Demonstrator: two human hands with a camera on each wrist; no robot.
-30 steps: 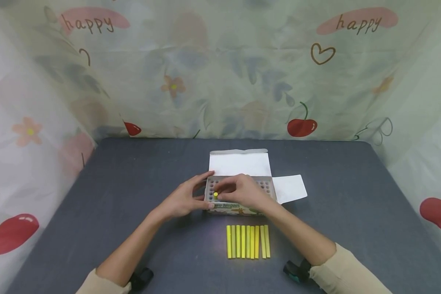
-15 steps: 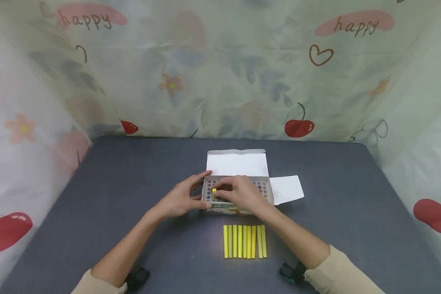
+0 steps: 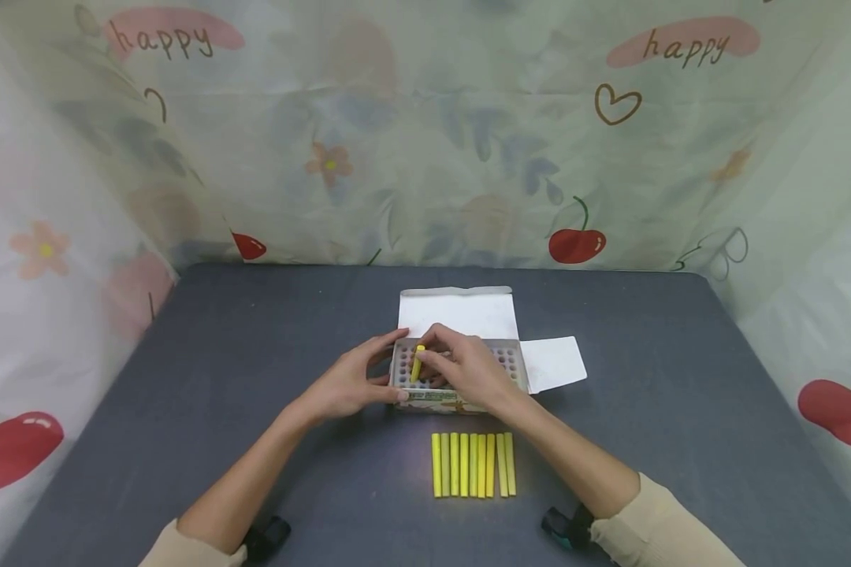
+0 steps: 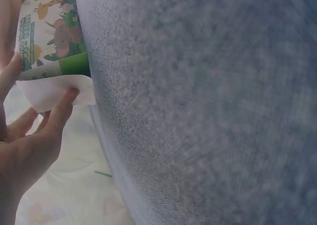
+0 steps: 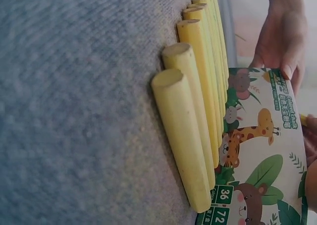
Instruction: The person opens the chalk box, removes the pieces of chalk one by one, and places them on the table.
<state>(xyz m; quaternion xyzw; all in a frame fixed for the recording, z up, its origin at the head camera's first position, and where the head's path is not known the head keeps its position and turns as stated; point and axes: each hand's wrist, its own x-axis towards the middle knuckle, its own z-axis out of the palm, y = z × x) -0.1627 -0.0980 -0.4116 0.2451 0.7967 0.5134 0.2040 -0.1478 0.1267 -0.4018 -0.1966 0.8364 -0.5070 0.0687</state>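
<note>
A chalk box (image 3: 436, 402) with printed animals lies open on the table, its top an insert with rows of round holes. My left hand (image 3: 351, 383) holds the box's left end, thumb at the front and fingers toward the back. In the left wrist view, a fingertip of that hand rests on a white end flap (image 4: 54, 90). Over the insert, my right hand (image 3: 471, 372) pinches a yellow chalk stick (image 3: 417, 365), which stands slightly tilted with most of its length showing. Whether its lower end is still inside a hole I cannot tell.
Several yellow chalk sticks (image 3: 464, 465) lie side by side in a row in front of the box. The white lid (image 3: 457, 313) is folded back behind it, and a side flap (image 3: 555, 365) sticks out right. A dark grey cloth (image 3: 276, 331) covers the table.
My right hand has risen, drawing the yellow chalk stick upward from the insert, so much more of it shows. The left hand stays on the box, and the row of chalk is unchanged.
</note>
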